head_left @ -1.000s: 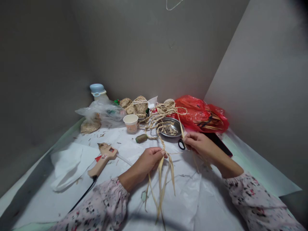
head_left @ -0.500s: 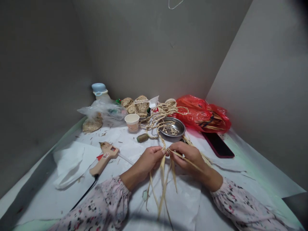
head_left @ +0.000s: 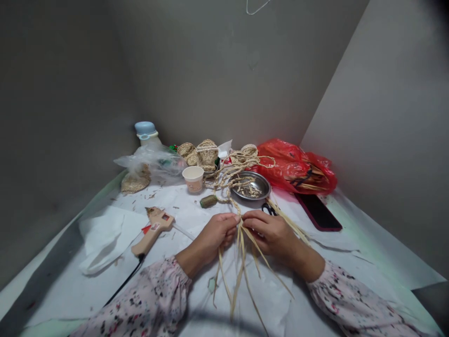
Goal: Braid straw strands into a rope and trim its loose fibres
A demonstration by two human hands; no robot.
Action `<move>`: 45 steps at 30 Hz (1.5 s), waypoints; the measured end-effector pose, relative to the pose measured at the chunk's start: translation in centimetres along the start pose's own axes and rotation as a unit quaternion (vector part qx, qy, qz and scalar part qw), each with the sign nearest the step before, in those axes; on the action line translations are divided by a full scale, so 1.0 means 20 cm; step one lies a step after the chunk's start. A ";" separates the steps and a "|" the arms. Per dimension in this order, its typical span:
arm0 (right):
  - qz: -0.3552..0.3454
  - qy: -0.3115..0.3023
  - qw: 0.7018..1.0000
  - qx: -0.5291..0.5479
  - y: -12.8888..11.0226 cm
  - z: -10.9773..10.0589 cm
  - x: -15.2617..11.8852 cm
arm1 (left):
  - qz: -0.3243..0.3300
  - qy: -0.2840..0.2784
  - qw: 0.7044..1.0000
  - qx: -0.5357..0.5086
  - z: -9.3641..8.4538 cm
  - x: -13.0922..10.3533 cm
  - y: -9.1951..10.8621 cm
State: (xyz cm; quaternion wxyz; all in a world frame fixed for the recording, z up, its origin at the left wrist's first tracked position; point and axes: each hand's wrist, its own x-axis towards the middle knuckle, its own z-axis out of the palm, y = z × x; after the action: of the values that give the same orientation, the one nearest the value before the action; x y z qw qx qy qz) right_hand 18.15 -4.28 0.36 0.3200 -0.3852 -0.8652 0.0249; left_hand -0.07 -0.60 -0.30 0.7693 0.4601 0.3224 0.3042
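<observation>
The braid (head_left: pixel 234 205) runs down to the left hand (head_left: pixel 220 232), which pinches its end between thumb and finger, loose strands (head_left: pixel 242 271) hanging below; the right hand (head_left: pixel 268 232) closes its fingertips on the same spot. Just beyond are the metal bowl (head_left: pixel 262 191) and scissors (head_left: pixel 267 208), with the glue gun (head_left: pixel 154 231) well to the left

"What colour are those sleeves (head_left: pixel 150 295)?"
"Pale pink, speckled dark and reddish."
"And the strands (head_left: pixel 238 281)?"
"Straw-yellow. The glue gun (head_left: pixel 150 238) is beige, its trigger (head_left: pixel 146 229) red."
"The phone (head_left: pixel 320 213)?"
"Black screen, maroon edge. That bottle lid (head_left: pixel 145 127) is light blue."
</observation>
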 end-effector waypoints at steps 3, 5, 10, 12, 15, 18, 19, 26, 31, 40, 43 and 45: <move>0.000 -0.006 1.000 0.007 0.01 0.00 0.00 | 0.004 -0.006 1.000 0.001 -0.01 0.00 -0.01; -0.002 -0.010 1.000 0.001 0.01 0.01 0.00 | 0.009 -0.006 1.000 0.006 -0.01 0.00 -0.01; -0.023 -0.015 0.999 -0.036 0.00 0.00 -0.01 | 0.009 0.004 1.000 0.022 0.00 0.00 -0.01; -0.031 -0.015 0.999 -0.037 -0.01 -0.01 -0.01 | 0.007 0.009 1.000 0.023 0.00 0.00 0.00; -0.015 -0.006 1.000 0.005 -0.02 0.00 0.00 | 0.006 0.015 1.000 0.022 0.01 -0.01 0.01; 0.058 0.064 0.994 0.070 -0.03 0.01 0.01 | 0.005 0.025 0.999 0.038 0.02 -0.01 0.02; 0.091 0.091 0.988 0.080 -0.03 0.01 0.01 | 0.004 0.028 0.998 0.049 0.02 -0.01 0.02; 0.157 0.116 0.980 0.035 0.01 0.03 0.03 | 0.014 0.037 0.993 0.110 0.04 -0.02 0.02; 0.167 0.047 0.981 0.082 0.01 0.03 0.04 | 0.020 0.023 0.993 0.111 0.04 -0.02 0.02; 0.258 0.015 0.949 0.178 0.00 0.05 0.03 | 0.004 0.034 0.990 0.134 0.03 -0.01 0.01; 0.286 0.001 0.926 0.247 -0.01 0.05 0.03 | 0.008 0.041 0.989 0.143 0.03 -0.01 0.00; 0.299 -0.004 0.900 0.316 -0.02 0.05 0.03 | 0.017 0.037 0.990 0.137 0.03 0.00 0.00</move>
State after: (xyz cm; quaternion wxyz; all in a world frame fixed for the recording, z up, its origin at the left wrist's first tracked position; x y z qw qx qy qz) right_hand 17.07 -3.88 -0.04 0.3990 -0.5039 -0.6574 0.3934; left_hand 0.41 -1.05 -0.09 0.6810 0.5550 0.3815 0.2875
